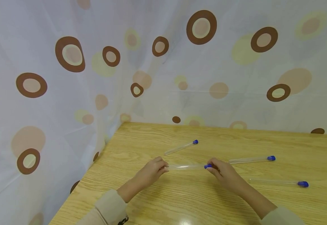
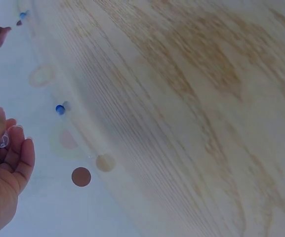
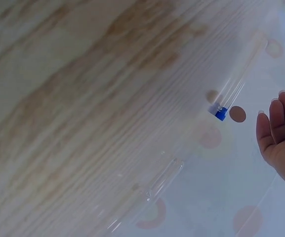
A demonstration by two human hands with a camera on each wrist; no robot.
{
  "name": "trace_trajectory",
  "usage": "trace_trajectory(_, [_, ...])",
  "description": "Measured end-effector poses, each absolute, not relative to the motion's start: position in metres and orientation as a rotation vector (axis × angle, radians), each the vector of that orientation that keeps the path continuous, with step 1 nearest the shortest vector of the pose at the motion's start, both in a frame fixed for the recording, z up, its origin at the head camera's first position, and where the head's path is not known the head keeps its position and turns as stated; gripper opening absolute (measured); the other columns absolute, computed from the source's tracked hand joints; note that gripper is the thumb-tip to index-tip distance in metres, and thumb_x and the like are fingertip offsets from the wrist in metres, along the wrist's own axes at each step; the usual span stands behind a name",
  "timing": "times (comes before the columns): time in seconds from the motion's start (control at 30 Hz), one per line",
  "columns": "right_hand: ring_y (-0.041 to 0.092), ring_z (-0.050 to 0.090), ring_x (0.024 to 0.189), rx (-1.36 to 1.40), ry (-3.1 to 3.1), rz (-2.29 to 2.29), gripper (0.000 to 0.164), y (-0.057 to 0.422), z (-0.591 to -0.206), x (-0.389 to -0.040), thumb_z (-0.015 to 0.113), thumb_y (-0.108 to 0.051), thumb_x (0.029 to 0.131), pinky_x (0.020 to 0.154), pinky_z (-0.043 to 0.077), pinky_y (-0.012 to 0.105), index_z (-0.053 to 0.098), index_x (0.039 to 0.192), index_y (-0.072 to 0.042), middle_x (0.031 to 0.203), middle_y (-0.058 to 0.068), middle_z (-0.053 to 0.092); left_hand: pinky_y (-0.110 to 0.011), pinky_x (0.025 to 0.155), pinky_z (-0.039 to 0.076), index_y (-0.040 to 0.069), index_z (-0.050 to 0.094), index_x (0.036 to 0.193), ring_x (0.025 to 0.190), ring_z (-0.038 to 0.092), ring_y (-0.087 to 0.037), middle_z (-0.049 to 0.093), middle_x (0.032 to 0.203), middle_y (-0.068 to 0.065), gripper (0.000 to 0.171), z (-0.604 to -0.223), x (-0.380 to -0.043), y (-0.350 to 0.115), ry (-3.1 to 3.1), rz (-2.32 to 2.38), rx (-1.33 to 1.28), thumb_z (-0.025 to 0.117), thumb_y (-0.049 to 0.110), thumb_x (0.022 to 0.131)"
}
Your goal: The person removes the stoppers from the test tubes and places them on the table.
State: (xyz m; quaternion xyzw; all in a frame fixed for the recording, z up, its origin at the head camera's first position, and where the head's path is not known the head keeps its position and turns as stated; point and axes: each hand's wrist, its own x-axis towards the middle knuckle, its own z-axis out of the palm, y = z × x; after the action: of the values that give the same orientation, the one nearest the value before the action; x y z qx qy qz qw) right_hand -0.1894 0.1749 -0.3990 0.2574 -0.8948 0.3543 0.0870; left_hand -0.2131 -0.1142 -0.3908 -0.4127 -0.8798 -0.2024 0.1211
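In the head view a clear test tube (image 1: 184,167) lies level between both hands, just above or on the table. My left hand (image 1: 149,172) pinches its plain end with thumb and fingers. At the other end, my right hand (image 1: 227,175) pinches the blue cap (image 1: 207,166); the cap sits at the tube's mouth, and how deep it is cannot be told. The left wrist view catches the rounded tube end (image 2: 4,141) between the left fingers. The right wrist view has a hand at its right edge, partly cut off, with the grip out of sight.
Three more blue-capped tubes lie on the wooden table (image 1: 141,137): one behind the hands (image 1: 180,148), two to the right, the rear tube (image 1: 250,160) and the front tube (image 1: 276,182). A patterned curtain (image 1: 152,68) hangs along the table's back and left edges.
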Motion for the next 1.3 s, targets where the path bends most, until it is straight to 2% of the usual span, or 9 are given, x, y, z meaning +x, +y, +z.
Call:
trace_trajectory(0.57, [-0.004,0.036,0.061,0.787,-2.626,1.055,0.011,0.183,-0.391,-0.18,0.051,-0.009,0.095,0.051,0.038,0.017,0.057,0.09,-0.002,0.069,-0.004,0.049,-0.012,0.062,0.048,-0.002,0.067,0.094,0.072,0.056,-0.012,0.06,0.085,-0.007,0.014,-0.39,-0.218,-0.107,-2.529,-0.582,-1.235,0.061,0.008,0.087])
trace_trajectory(0.8, [-0.004,0.035,0.06,0.771,-2.64,1.043,0.012,0.189,-0.392,-0.178,0.05,-0.011,0.095,0.049,0.036,0.017,0.057,0.091,-0.002,0.068,-0.004,0.047,-0.012,0.062,0.047,-0.003,0.067,0.095,0.069,0.054,-0.011,0.059,0.085,-0.007,0.016,-0.389,-0.219,-0.1,-2.548,-0.585,-1.241,0.06,0.01,0.088])
trace_trajectory(1.07, [-0.006,0.035,0.062,0.797,-2.576,1.027,0.01,0.193,-0.398,-0.177,0.052,-0.01,0.094,0.05,0.036,0.017,0.057,0.088,-0.003,0.069,-0.005,0.046,-0.012,0.066,0.05,-0.002,0.067,0.097,0.073,0.059,-0.013,0.059,0.087,-0.008,0.017,-0.391,-0.222,-0.097,-2.528,-0.547,-1.265,0.06,0.01,0.088])
trace_trajectory(1.3, [-0.007,0.037,0.062,0.809,-2.555,1.015,0.011,0.197,-0.398,-0.175,0.051,-0.009,0.095,0.05,0.038,0.016,0.057,0.089,-0.002,0.069,-0.006,0.046,-0.013,0.063,0.049,-0.003,0.067,0.097,0.07,0.057,-0.012,0.058,0.085,-0.007,0.017,-0.392,-0.224,-0.093,-2.52,-0.54,-1.279,0.06,0.01,0.088])
